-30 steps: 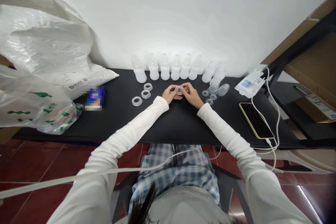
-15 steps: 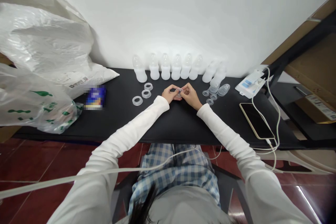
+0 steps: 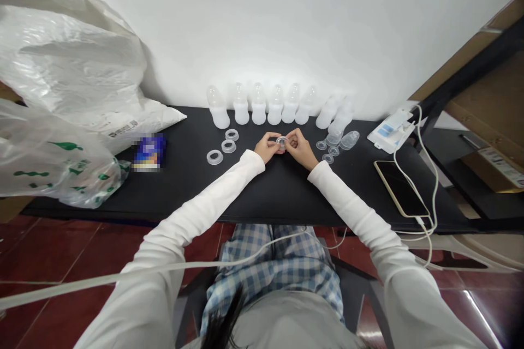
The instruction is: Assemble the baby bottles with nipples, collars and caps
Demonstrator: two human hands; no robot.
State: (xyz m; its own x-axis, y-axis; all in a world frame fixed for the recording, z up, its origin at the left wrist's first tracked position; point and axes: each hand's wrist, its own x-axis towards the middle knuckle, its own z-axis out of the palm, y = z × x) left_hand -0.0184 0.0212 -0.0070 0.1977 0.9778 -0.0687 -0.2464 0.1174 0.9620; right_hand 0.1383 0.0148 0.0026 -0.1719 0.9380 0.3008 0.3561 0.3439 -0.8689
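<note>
My left hand (image 3: 266,149) and my right hand (image 3: 301,149) meet over the middle of the black table (image 3: 184,185). Both pinch one small clear ring-shaped bottle part (image 3: 281,143) between their fingertips. Three loose white rings (image 3: 223,146) lie just left of my left hand. Several small clear teats and a clear cap (image 3: 333,144) lie just right of my right hand. A row of several white baby bottles (image 3: 275,106) stands along the wall behind my hands.
Big crumpled plastic bags (image 3: 61,109) fill the table's left end, with a small blue packet (image 3: 149,152) beside them. A phone (image 3: 399,188) on a white cable and a white flat box (image 3: 389,130) lie at the right. A wooden shelf (image 3: 483,103) stands further right.
My fingers have turned the small clear part between them, so its ring face now shows. My arms have hardly moved.
</note>
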